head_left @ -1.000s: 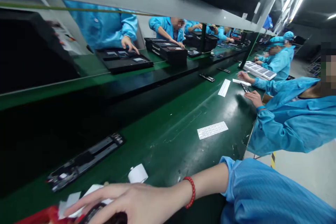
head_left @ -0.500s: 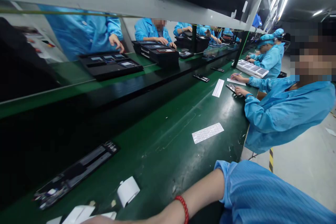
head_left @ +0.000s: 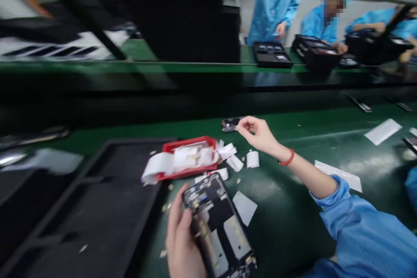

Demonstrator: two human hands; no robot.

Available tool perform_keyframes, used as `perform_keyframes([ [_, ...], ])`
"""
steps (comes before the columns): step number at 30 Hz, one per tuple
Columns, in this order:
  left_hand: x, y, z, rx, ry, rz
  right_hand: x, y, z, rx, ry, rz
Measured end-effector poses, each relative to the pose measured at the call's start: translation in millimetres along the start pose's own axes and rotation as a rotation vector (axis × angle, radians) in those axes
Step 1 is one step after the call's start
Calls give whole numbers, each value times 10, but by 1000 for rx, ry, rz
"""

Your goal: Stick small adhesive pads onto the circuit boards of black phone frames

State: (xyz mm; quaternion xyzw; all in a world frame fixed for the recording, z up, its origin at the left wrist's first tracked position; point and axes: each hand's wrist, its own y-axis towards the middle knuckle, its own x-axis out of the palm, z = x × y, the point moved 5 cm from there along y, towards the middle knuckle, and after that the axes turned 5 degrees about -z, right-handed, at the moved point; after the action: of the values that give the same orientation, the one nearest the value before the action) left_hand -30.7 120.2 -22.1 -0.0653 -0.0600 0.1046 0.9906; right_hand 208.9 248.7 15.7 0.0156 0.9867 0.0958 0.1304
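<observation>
My left hand [head_left: 184,236] grips the left edge of an opened phone body [head_left: 216,226], whose metal plates and circuit parts face up. Over the green bench, my right hand [head_left: 256,132], with a red bead bracelet on the wrist, has thumb and fingertips pinched together. Its fingertips are at the right end of a second phone body [head_left: 230,124] lying on the bench; whether they touch it or pinch something small is unclear. Between and left of my hands sits a red tray [head_left: 187,173] with white rolls and paper strips. A small white roll [head_left: 253,159] stands below my right hand.
A black compartment tray [head_left: 107,208] fills the lower left. White sheets [head_left: 339,175] and further phone parts lie along the bench [head_left: 293,156] to the right. Behind a low dark divider, people in blue coats sit or stand by black boxes [head_left: 273,54].
The view has swung left. My left hand with the phone body and the red tray have come into view. My right hand, low at the frame's edge before, is now raised by the second phone body.
</observation>
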Motion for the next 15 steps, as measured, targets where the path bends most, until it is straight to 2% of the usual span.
perform_keyframes([
  [2, -49, -15, -59, -65, -53, 64, 348, 266, -13, -40, -20, -190],
  [4, -49, -31, -53, -68, -87, 72, 689, 428, -56, -52, -51, -336],
  [7, -71, -53, -1, -21, -84, 56, 989, 550, -102, -44, -79, -426],
  [10, -121, -61, 35, 36, -79, 51, 1026, 540, -99, -34, -45, -474],
  [15, -48, -44, 100, 129, -83, 3, 864, 402, -34, -37, 37, -475],
])
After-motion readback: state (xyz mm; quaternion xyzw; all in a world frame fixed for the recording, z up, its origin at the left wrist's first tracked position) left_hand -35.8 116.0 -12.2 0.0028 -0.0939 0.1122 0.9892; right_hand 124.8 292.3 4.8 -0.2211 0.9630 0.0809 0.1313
